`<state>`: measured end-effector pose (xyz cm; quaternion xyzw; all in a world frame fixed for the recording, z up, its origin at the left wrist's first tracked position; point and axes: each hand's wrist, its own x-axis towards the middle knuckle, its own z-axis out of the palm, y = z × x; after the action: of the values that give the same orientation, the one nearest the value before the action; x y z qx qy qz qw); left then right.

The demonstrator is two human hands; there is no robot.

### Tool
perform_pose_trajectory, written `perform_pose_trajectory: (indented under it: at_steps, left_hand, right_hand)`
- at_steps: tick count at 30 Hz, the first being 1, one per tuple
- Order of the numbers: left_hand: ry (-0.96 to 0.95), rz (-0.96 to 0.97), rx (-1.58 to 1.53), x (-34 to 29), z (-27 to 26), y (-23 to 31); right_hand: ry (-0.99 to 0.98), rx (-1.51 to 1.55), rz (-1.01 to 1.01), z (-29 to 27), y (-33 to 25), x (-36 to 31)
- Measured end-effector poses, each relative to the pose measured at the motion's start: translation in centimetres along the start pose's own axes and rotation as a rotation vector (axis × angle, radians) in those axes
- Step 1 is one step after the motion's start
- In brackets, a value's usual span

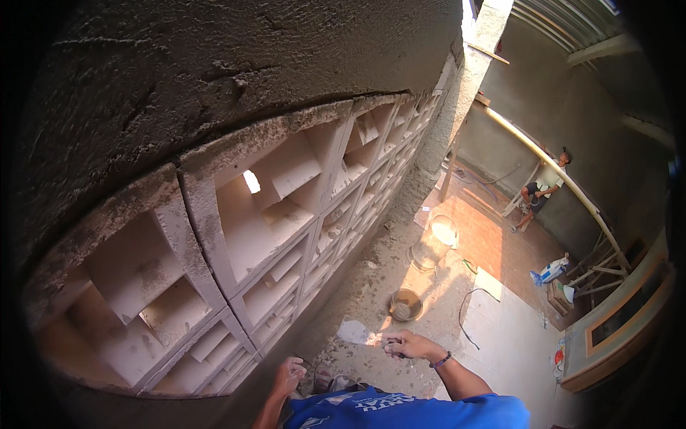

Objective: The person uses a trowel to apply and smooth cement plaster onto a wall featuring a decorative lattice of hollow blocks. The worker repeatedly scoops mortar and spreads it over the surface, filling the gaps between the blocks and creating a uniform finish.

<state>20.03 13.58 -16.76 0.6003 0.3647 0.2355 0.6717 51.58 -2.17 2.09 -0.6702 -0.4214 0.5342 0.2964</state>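
1. The wall of rough grey plaster fills the upper left.
2. Beneath it runs a panel of vent blocks, pale and deeply recessed, with mortar smeared along the upper edge.
3. The floor on the right is gritty and splashed near the panel, with tiles farther out.
4. A long pole slants across the far right, a co-worker sitting close by it.
5. A dark, round basin stands on the floor, grey material inside.
6. The trowel is in front of the blue shirt, its pale blade pointing left toward the panel.
7. The right hand has its fingers closed round the trowel's handle.
8. The left hand is near the panel's lower edge, fingers curled — whether it grips anything, I cannot tell.
9. A dark bracelet circles the right wrist.
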Motion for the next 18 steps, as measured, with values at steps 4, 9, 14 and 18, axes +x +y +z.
perform_pose_trajectory:
  at_steps: [4, 9, 14, 18]
  left_hand:
    - [-0.172, -0.046, 0.438, -0.5, -3.7, -1.0]
    - [-0.184, -0.167, 0.348, -1.2, -2.9, 0.8]
    - [-0.231, -0.222, 0.564, -0.8, -1.7, 2.5]
    - [-0.225, -0.226, 0.579, -0.1, -0.4, 4.7]
  right_hand:
    - [0.308, -0.277, -0.184, -2.0, -9.9, -3.0]
    - [0.680, -0.697, -0.494, -6.4, -18.1, -3.6]
    - [0.856, -1.061, -0.750, -11.7, -26.4, -4.1]
    - [0.821, -1.239, -0.912, -15.5, -31.2, -2.3]
